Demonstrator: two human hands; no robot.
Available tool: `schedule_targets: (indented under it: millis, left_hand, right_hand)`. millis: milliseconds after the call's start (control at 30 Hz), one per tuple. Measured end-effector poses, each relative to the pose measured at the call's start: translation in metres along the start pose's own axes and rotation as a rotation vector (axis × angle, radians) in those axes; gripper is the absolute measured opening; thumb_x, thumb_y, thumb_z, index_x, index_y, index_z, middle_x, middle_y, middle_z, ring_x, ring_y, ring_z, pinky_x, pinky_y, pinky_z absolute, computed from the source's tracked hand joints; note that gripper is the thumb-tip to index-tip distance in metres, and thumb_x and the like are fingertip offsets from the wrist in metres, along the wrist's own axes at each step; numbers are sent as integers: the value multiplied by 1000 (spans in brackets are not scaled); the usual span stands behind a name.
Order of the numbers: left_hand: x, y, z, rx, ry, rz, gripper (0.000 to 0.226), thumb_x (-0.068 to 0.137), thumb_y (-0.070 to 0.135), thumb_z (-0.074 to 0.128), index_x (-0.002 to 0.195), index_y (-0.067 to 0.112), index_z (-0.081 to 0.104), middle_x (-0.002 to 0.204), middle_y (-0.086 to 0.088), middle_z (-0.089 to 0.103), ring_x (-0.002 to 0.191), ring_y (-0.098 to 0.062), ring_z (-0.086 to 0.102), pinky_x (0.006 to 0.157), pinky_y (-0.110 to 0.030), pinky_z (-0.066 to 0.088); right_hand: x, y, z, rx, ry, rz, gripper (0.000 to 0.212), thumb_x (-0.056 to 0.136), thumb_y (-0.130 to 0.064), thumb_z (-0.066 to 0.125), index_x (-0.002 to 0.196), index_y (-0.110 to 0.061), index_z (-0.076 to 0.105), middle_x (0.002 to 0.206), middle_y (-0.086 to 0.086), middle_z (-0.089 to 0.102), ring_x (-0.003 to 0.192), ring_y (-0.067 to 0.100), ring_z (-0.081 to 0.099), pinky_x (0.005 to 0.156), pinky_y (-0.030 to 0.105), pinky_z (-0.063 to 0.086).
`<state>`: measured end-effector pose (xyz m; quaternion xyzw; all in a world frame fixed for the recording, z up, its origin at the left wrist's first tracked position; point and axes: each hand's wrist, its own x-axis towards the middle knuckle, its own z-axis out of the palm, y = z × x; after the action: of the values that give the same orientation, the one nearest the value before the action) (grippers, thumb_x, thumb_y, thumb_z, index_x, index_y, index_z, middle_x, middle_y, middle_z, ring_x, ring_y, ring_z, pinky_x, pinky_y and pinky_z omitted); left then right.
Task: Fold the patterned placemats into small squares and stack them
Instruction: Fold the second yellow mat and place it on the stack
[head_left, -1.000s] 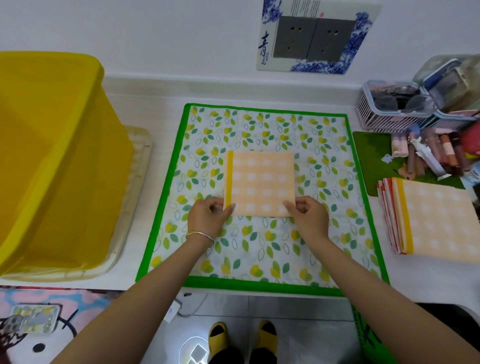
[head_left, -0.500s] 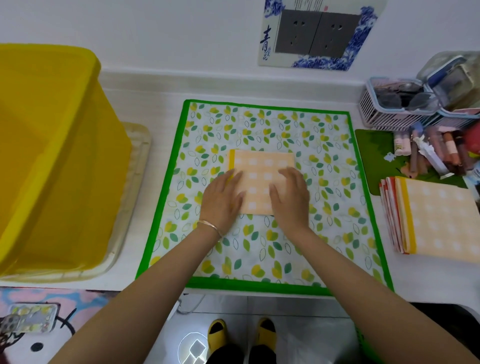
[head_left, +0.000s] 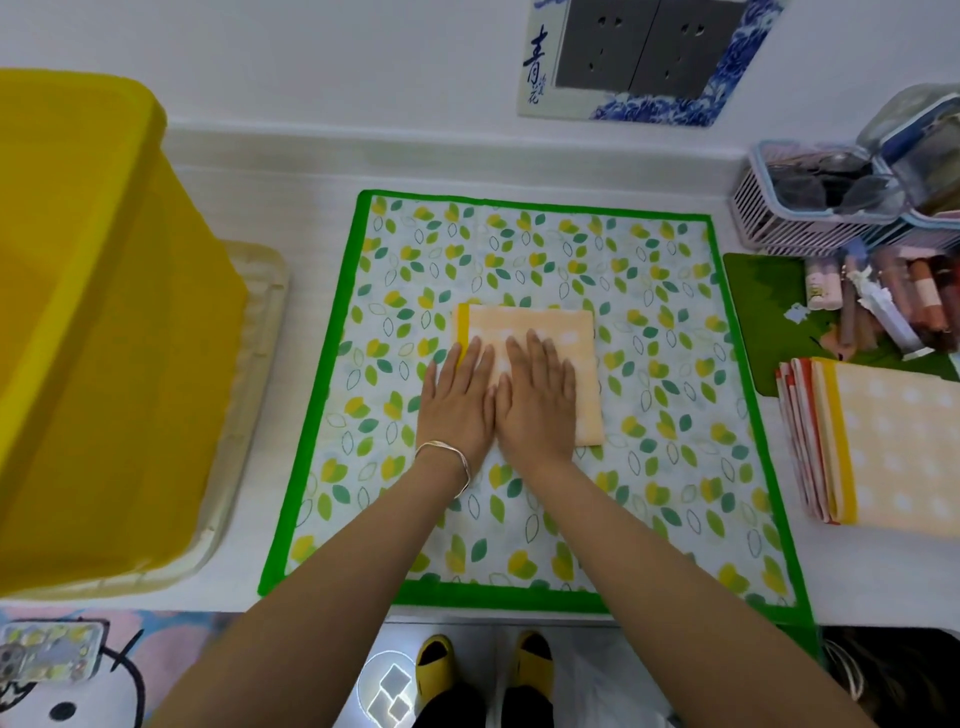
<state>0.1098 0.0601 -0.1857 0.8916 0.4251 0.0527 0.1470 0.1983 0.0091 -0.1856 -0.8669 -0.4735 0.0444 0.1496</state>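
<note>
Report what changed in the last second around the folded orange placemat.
The left hand and right hand left the near edge of the orange placemat and slid forward onto it, now pressing it flat side by side. It stayed on the leaf-print mat; the stack at right is unchanged.

The blue-and-white socket surround (head_left: 537, 67) on the wall bears the brushed characters "青" and, below, "花".

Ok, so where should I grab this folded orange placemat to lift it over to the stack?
Probably the right edge, pinched from the right by the right hand. The folded orange placemat lies flat, and that edge looks like one clean line, uncovered and facing the stack. The left edge by the yellow band shows offset layers.
</note>
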Motion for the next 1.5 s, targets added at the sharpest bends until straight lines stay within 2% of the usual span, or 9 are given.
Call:
schedule_targets:
  millis: [567, 667, 833, 900, 1033, 1167, 1267, 1367, 1500]
  left_hand:
    - [0, 20, -4, 85, -21, -20, 81, 85, 56, -7, 148, 11, 15, 156, -8, 11, 144, -27, 6, 111, -37, -20]
    - [-7, 38, 0, 155, -57, -7, 75, 93, 56, -1, 144, 10, 30, 151, -10, 31, 139, -30, 28, 113, -43, -2]
    - [-10, 28, 0, 107, -128, -133, 75, 92, 59, 0, 141, 17, 38, 146, -8, 39, 134, -30, 38, 111, -48, 8]
    - [-12, 13, -2, 100, -114, -216, 78, 90, 62, -5, 145, 18, 29, 149, -9, 34, 136, -30, 34, 113, -49, 12]
    - [-16, -12, -3, 49, -99, -266, 70, 86, 59, -7, 144, 20, -15, 157, -4, -8, 145, -22, -8, 112, -37, -14]
    - [-15, -14, -19, -157, -45, -188, 55, 102, 28, 24, 149, 13, -1, 157, -4, 4, 145, -21, -4, 115, -35, -8]
    - [-10, -13, -27, -389, -10, -164, 54, 100, 20, 33, 148, 8, 10, 156, -7, 15, 145, -23, 5, 116, -33, 1]
    - [-3, -6, -33, -690, -43, -287, 55, 98, 14, 40, 147, 7, 17, 153, -8, 23, 142, -24, 18, 116, -36, 15]
    - [4, 7, -50, -936, -74, -478, 48, 97, 8, 40, 143, 7, 28, 143, -9, 40, 129, -22, 41, 103, -28, 33]
  right_hand:
    - [-3, 75, -21, -50, -32, 10, 61, 92, -40, 4, 150, -23, 13, 158, 0, 9, 145, 16, 4, 116, 36, -6]
    - [-4, 77, -21, -51, -45, 13, 62, 91, -39, 3, 150, -23, 13, 158, 0, 9, 146, 16, 4, 117, 39, -3]
    - [-4, 77, -21, -47, -46, 15, 63, 91, -41, 4, 150, -24, 14, 158, 0, 9, 146, 16, 5, 117, 39, -2]
    - [-4, 78, -21, -41, -50, 18, 63, 91, -41, 4, 150, -25, 14, 158, 0, 10, 146, 17, 5, 117, 39, -3]
    - [-4, 77, -23, -30, -63, 16, 65, 89, -44, 3, 150, -26, 14, 158, 0, 11, 146, 18, 5, 117, 37, -4]
    - [-2, 78, -27, 53, -119, 68, 62, 95, -46, 17, 151, -19, 8, 158, 0, 10, 146, 16, 3, 117, 35, -6]
    - [-1, 69, -40, 182, -68, 263, 60, 96, -36, 43, 147, -13, 23, 151, 7, 29, 140, 24, 21, 115, 38, 12]
    - [2, 64, -51, 334, -71, 519, 51, 91, -35, 53, 136, -13, 42, 136, 10, 43, 127, 28, 36, 105, 40, 30]
    - [3, 63, -60, 630, -118, 642, 39, 88, -25, 58, 125, -14, 52, 125, 8, 55, 113, 26, 51, 98, 43, 44]
